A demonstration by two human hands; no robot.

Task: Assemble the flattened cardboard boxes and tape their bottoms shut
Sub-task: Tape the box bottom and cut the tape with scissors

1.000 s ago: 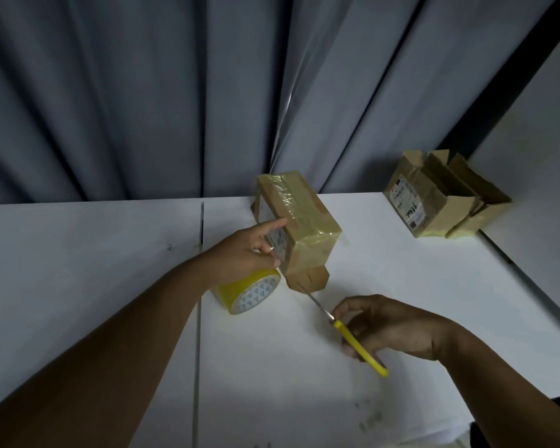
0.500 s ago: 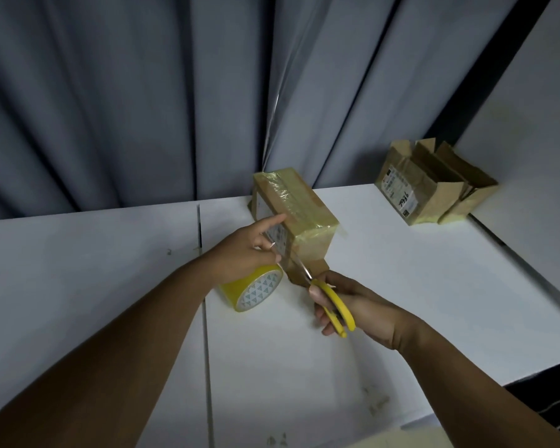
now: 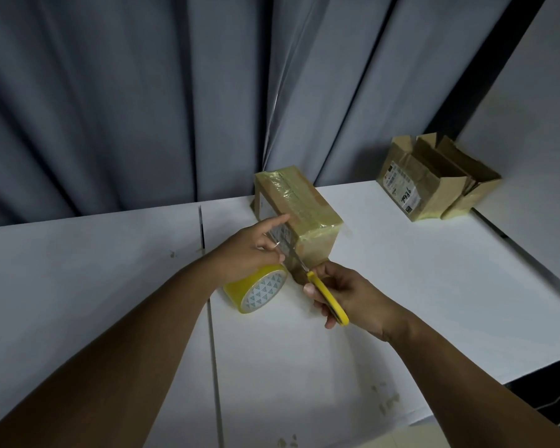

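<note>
A small cardboard box (image 3: pixel 299 210) stands on the white table (image 3: pixel 417 286), its upper face covered in yellowish tape. My left hand (image 3: pixel 248 255) holds the yellow tape roll (image 3: pixel 256 292) just left of the box, index finger stretched out against the box's side where a strip of tape runs from the roll. My right hand (image 3: pixel 340 294) grips yellow-handled scissors (image 3: pixel 327 297). Their blades reach up to the tape strip between the roll and the box.
Two other assembled cardboard boxes (image 3: pixel 434 181) sit at the table's back right, open tops facing the wall. Grey curtains hang behind the table. A seam (image 3: pixel 212 318) splits the tabletop. The table's right front edge drops off to a dark floor.
My right hand has brought the scissors up from the lower right to the tape strip at the box. My left hand has stayed on the roll and box.
</note>
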